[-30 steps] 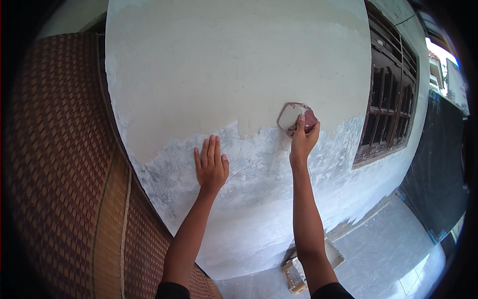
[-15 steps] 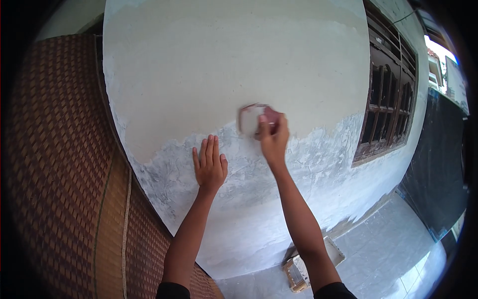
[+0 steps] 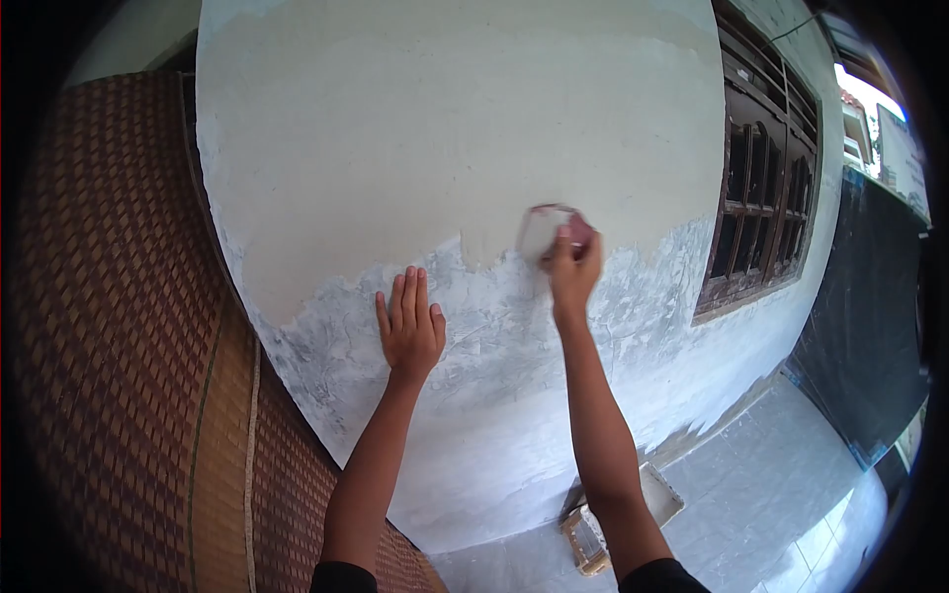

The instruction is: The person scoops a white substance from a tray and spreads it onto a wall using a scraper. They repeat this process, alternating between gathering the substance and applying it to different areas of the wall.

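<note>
My left hand [image 3: 410,326] rests flat against the wall, its fingers pointing up over the patchy grey-white lower part. In my right hand [image 3: 574,277] is a piece of sandpaper [image 3: 579,231], reddish-brown with a pale, dusty-looking face and blurred by motion. It lies at the wall, just above the ragged line where the beige upper area meets the grey-white skim coat. Part of the sandpaper is hidden behind my fingers. The wall [image 3: 445,128] is smooth and cream-coloured higher up.
To the left hangs a woven brown mat [image 3: 119,296]. A dark wooden window [image 3: 761,198] is set in the wall at right. On the tiled floor [image 3: 751,484] below stands a whitish, paint-stained tray [image 3: 660,494], partly behind my right forearm. A dark panel [image 3: 860,306] leans farther right.
My right hand has moved to the right along the wall with the sandpaper. My left hand stays flat in the same spot, and the view has shifted slightly.
</note>
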`<state>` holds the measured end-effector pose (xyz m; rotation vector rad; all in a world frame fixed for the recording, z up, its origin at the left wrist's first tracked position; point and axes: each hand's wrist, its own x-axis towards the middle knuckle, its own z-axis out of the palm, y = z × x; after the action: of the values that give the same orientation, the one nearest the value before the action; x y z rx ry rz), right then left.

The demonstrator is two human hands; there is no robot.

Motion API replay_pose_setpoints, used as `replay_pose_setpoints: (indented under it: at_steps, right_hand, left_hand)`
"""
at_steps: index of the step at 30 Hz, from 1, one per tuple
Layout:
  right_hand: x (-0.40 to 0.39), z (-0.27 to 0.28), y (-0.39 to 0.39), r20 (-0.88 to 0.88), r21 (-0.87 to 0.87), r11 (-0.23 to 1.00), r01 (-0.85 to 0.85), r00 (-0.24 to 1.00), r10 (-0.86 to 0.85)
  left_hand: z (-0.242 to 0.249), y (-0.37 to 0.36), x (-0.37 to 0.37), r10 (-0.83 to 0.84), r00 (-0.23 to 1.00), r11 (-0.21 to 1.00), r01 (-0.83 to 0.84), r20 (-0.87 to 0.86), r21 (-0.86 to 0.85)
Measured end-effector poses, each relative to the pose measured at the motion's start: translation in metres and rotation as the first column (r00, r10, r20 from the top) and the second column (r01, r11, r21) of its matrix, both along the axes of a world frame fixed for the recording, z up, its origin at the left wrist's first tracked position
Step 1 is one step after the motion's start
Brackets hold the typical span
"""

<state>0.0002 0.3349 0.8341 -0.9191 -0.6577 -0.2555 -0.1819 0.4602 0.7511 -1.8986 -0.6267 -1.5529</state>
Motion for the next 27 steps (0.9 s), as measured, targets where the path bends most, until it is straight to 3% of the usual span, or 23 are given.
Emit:
replay_pose_setpoints:
  at_steps: [1,3,5,6,7,9,11,13,15,16,17,19,20,21,23,25,27]
  right_hand:
    - [0.01,-0.002,0.001,-0.017,0.116,0.983,0.141,0.99,-0.14]
    - [-0.004,0.007,-0.009,-0.086,0.219,0.976,-0.004,0.996,0.023]
    - [-0.011,0.004,0.001,0.085,0.032,0.994,-0.102,0.991,0.099]
    - [-0.018,0.004,-0.001,0.249,-0.139,0.988,0.064,0.968,-0.028]
    - [-0.012,0.002,0.0,0.246,-0.141,0.988,0.065,0.969,-0.029]
    - [0.0,0.004,0.0,0.023,-0.086,0.995,0.056,0.998,-0.055]
    - [0.004,0.003,-0.008,-0.083,0.114,0.99,0.079,0.994,-0.07]
    - [-0.002,0.003,-0.008,-0.056,0.11,0.989,-0.096,0.993,0.103]
    - [-0.007,-0.002,0.001,0.204,-0.071,0.997,0.015,0.979,-0.001]
    - [-0.005,-0.003,0.002,0.297,-0.154,0.969,0.193,0.944,-0.142]
    - [-0.002,-0.002,0.0,0.294,-0.156,0.968,0.194,0.945,-0.142]
    - [0.008,0.002,-0.008,-0.02,0.031,0.998,0.045,0.999,-0.045]
    - [0.01,0.003,-0.01,-0.056,0.1,0.991,0.087,0.995,-0.082]
    - [0.009,0.002,-0.007,-0.054,0.101,0.991,0.086,0.995,-0.081]
    - [0.003,-0.001,-0.003,0.077,0.075,0.99,-0.123,0.99,0.117]
    - [0.01,-0.008,0.002,0.311,-0.152,0.98,0.129,0.947,-0.077]
    - [0.021,-0.004,-0.005,0.086,-0.042,0.999,0.033,0.996,-0.03]
  left_hand:
    - [0.002,0.0,0.0,0.006,1.0,1.0,-0.007,0.006,0.005]
    - [0.002,0.0,0.0,0.004,1.0,1.0,-0.004,0.013,0.001]
    - [0.003,0.001,0.001,-0.005,1.0,1.0,0.005,0.009,0.0]
    - [0.003,0.001,0.001,0.001,1.0,1.0,-0.001,0.007,0.003]
    - [0.001,0.002,0.0,0.007,1.0,1.0,-0.007,0.005,0.004]
    - [0.0,0.001,0.0,0.003,1.0,1.0,-0.003,0.001,0.005]
    - [0.002,0.001,0.0,0.005,1.0,1.0,-0.005,0.009,0.011]
    - [0.001,0.001,0.0,-0.006,1.0,1.0,0.005,0.009,0.011]
    - [0.003,0.001,0.0,-0.009,1.0,1.0,0.009,0.012,0.009]
    - [0.002,0.0,0.0,-0.013,1.0,1.0,0.013,0.007,0.001]
    - [0.0,-0.001,-0.001,-0.015,1.0,1.0,0.015,0.004,-0.002]
    - [0.002,0.0,-0.001,-0.011,1.0,1.0,0.011,0.005,0.008]
    - [0.002,0.001,-0.001,-0.007,1.0,1.0,0.007,0.011,0.01]
    - [0.002,0.001,0.0,-0.007,1.0,1.0,0.007,0.015,0.01]
    - [0.001,0.0,0.0,-0.01,1.0,1.0,0.01,0.015,0.008]
    - [0.001,0.0,-0.001,0.0,1.0,1.0,0.0,0.003,-0.004]
    - [0.0,0.0,0.0,0.0,1.0,1.0,0.0,0.004,-0.001]
